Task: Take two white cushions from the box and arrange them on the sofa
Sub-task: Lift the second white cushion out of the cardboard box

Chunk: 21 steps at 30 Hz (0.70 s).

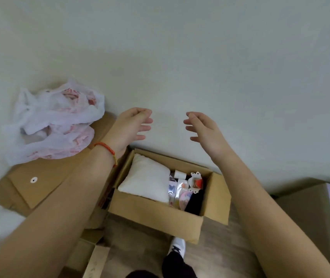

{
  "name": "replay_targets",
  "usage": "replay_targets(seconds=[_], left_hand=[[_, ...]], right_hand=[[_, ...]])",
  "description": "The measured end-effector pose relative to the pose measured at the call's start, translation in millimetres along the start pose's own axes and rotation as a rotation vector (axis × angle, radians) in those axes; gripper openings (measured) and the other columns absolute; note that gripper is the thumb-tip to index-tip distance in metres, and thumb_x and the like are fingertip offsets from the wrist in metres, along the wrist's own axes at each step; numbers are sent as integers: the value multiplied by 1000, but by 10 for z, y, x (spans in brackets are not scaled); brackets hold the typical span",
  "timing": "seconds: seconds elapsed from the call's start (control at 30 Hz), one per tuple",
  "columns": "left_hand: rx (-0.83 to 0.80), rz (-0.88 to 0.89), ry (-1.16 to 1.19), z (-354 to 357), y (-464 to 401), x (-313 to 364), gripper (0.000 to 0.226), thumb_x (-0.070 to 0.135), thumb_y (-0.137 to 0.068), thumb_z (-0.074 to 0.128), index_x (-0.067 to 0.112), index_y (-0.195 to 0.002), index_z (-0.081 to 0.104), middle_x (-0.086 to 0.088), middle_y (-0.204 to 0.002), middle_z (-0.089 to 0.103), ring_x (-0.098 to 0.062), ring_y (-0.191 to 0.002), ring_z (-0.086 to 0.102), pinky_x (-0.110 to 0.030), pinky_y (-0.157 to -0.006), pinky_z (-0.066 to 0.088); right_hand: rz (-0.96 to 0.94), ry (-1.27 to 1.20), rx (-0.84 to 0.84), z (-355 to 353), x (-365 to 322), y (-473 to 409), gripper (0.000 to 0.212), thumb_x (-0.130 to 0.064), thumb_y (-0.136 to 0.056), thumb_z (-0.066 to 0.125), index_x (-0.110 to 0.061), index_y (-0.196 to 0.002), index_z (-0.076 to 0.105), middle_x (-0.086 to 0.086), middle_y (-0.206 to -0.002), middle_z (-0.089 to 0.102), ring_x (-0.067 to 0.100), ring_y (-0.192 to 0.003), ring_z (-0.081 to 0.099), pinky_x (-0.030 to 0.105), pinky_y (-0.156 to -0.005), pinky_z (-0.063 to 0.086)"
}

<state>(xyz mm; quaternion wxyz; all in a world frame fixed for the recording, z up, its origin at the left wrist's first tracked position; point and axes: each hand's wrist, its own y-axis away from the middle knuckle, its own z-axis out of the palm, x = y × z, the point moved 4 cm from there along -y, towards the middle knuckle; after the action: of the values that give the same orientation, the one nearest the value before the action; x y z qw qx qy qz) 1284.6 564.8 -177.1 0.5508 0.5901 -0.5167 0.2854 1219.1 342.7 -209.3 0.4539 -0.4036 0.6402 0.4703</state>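
Both hands hover empty, fingers spread and loosely curled, palms facing each other: the left hand (129, 127) with one red bracelet (107, 150) at its wrist, the right hand (204, 130) apart from it. Below and between them stands one open box (160, 215). One white cushion (147, 178) lies in its left part, under the left hand; small packets (182, 189) fill the right. One plastic bag (53, 121) sits left of the left hand.

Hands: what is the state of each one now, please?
Left hand: open, holding nothing.
Right hand: open, holding nothing.
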Motion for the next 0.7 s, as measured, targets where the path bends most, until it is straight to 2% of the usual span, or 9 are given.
replay_targets(seconds=[0.17,0.3,0.37,0.43,0.53,0.6,0.7], left_hand=[[-20,-112,-32,70,-605,-408,35,41,-107,62,19,-134,70,-2,-122,77,-20,-114,75,-41,-96,60],[-52,-200,-41,141,-1076,-856,35,37,-107,63,16,-134,69,-6,-123,77,-23,-114,75,-39,-86,63],[-56,-234,-50,151,-1317,-1077,31,36,-107,64,17,-130,70,-7,-122,77,-24,-114,76,-35,-80,60],[-75,-253,-67,159,-1585,-1315,24,36,-106,64,20,-124,70,-7,-120,78,-24,-114,76,-38,-84,61],[-86,-272,-84,152,-1976,-1744,19,34,-106,64,22,-120,69,-8,-122,78,-23,-107,76,-47,-101,59],[-78,-269,-88,129,-2228,-2044,16,34,-106,64,24,-117,69,-5,-118,78,-20,-102,75,-47,-102,58],[-80,-300,-115,38,-2559,-2640,22,35,-107,63,22,-122,71,0,-111,77,-19,-102,74,-45,-99,59]], right_hand=[[103,-2,-1,183,389,-536,29,-40,-112,50,-24,-132,64,3,-134,70,21,-127,65,43,-106,53],[158,13,14,374,873,-913,27,-39,-112,51,-22,-130,63,6,-134,70,19,-119,66,41,-110,51],[200,30,8,503,1176,-1085,25,-40,-112,52,-23,-127,63,8,-134,70,23,-123,66,42,-111,51],[240,40,0,651,1492,-1273,24,-42,-111,52,-25,-125,63,8,-132,70,25,-125,65,44,-112,50],[291,65,-19,881,1978,-1507,29,-46,-110,51,-27,-128,62,-2,-130,70,20,-124,65,42,-111,50],[318,74,-22,1028,2337,-1644,32,-46,-110,50,-25,-131,62,0,-130,70,23,-123,65,41,-105,51],[380,91,-13,1283,2974,-1831,28,-44,-110,50,-24,-126,62,6,-129,71,27,-122,66,47,-108,53]])
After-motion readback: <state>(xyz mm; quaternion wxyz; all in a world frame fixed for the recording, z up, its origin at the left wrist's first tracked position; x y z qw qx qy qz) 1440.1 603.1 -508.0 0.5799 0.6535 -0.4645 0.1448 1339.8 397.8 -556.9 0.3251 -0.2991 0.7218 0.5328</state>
